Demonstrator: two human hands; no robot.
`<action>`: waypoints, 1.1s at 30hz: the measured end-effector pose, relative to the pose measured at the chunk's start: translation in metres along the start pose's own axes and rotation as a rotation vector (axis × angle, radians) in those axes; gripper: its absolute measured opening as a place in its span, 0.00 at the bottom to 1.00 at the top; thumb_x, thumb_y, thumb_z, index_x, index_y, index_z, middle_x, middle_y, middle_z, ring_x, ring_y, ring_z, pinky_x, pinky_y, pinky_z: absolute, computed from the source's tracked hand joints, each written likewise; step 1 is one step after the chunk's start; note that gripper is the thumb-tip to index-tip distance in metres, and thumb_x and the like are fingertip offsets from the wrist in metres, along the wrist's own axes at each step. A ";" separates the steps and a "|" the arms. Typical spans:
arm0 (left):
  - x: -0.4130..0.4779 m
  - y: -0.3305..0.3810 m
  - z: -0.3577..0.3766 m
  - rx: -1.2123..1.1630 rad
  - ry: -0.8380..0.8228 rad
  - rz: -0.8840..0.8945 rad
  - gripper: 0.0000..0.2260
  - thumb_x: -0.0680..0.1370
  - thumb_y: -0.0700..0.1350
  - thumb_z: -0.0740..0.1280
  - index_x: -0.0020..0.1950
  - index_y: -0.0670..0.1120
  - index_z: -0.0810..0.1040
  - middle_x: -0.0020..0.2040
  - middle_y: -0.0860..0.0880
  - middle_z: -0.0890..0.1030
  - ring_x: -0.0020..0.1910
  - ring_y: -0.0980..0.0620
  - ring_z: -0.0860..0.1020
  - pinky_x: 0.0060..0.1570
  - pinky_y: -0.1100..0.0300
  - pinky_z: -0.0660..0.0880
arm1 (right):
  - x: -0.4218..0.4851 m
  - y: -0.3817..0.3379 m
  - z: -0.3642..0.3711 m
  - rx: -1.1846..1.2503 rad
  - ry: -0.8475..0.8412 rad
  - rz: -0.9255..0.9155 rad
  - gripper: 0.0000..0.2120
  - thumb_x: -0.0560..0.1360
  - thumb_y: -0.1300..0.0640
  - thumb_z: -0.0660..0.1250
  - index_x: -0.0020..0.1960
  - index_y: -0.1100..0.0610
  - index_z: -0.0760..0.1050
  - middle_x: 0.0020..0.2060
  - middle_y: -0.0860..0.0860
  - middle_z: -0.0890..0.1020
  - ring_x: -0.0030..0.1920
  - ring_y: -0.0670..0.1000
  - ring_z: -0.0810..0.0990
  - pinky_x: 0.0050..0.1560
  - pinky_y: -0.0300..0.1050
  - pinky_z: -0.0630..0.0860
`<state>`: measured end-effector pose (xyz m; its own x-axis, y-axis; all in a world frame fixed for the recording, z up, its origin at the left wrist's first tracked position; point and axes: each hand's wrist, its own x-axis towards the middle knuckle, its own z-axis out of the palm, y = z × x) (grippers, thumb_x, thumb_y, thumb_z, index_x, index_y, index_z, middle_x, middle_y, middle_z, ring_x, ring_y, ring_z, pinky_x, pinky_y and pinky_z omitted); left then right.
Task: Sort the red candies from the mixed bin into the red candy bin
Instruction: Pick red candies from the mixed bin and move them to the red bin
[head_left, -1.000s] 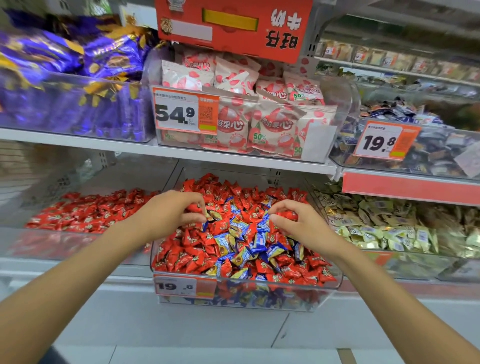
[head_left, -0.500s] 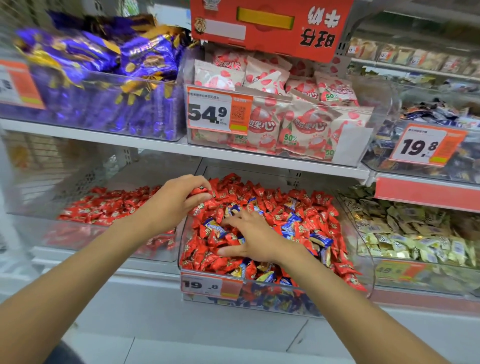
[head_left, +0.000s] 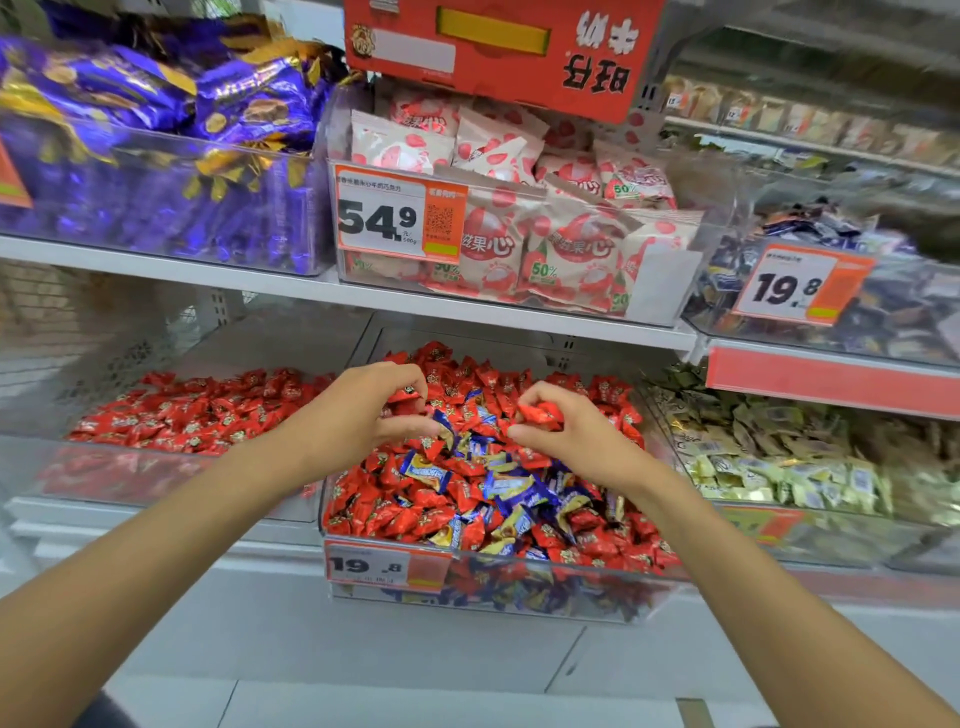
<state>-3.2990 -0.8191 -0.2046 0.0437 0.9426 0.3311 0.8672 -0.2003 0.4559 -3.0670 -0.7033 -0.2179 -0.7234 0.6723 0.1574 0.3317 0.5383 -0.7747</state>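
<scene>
**Both hands over the mixed bin, each holding a red candy**

At upper left, a clear bin of purple and gold wrapped sweets (head_left: 156, 197) stands on the white shelf (head_left: 156, 262). Below it is the red candy bin (head_left: 104, 467), a clear tub with a low layer of red wrapped sweets spread across its floor.

The left hand (head_left: 358, 410) reaches in from the lower left and hovers at the left rear corner of the mixed bin (head_left: 519, 587), just beside the red candy bin. Its fingers (head_left: 400, 374) are curled and hold a red candy (head_left: 404, 396) against the palm, with the thumb stretched out below.

The mixed bin sits in the middle of the lower row. It is heaped with red candies, with blue and gold wrapped ones scattered among them, mostly near the centre and front. An orange price label reading 19.8 (head_left: 387, 565) is fixed to its front wall. On the shelf above it, a bin of pink and white bags (head_left: 519, 244) carries a 54.9 label (head_left: 397, 218).

The right hand (head_left: 576, 441) comes in from the lower right and is held above the heap, well apart from the left hand. Its thumb and curled fingers (head_left: 524, 400) pinch a second red candy (head_left: 541, 414), lifted clear of the pile.

Further right on the lower row is a bin of pale yellow-green wrapped sweets (head_left: 779, 462). Above that, a bin of dark wrapped sweets (head_left: 893, 312) bears another 19.8 label (head_left: 795, 286)
</scene>
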 end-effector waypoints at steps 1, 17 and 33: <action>0.001 0.003 0.004 -0.004 -0.015 -0.001 0.16 0.68 0.61 0.68 0.43 0.50 0.72 0.39 0.55 0.75 0.38 0.57 0.72 0.39 0.65 0.67 | -0.004 0.002 -0.005 0.022 0.038 -0.010 0.07 0.75 0.56 0.70 0.44 0.53 0.71 0.36 0.55 0.73 0.36 0.49 0.69 0.41 0.41 0.67; 0.036 0.004 0.060 0.216 -0.337 -0.009 0.08 0.75 0.54 0.70 0.50 0.52 0.81 0.50 0.54 0.82 0.47 0.53 0.77 0.48 0.56 0.74 | -0.033 0.014 -0.028 0.143 0.188 0.102 0.06 0.72 0.56 0.73 0.47 0.53 0.79 0.36 0.49 0.80 0.33 0.48 0.74 0.33 0.41 0.70; 0.002 0.010 0.014 -0.041 -0.050 0.007 0.10 0.74 0.53 0.70 0.51 0.50 0.75 0.42 0.57 0.79 0.38 0.61 0.74 0.42 0.59 0.71 | -0.019 -0.026 0.007 -0.060 0.178 0.015 0.05 0.72 0.53 0.73 0.47 0.48 0.79 0.48 0.43 0.81 0.40 0.38 0.79 0.40 0.28 0.72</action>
<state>-3.2829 -0.8157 -0.2108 0.0759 0.9531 0.2931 0.8456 -0.2173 0.4877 -3.0658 -0.7335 -0.2050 -0.6013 0.7569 0.2562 0.3810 0.5534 -0.7407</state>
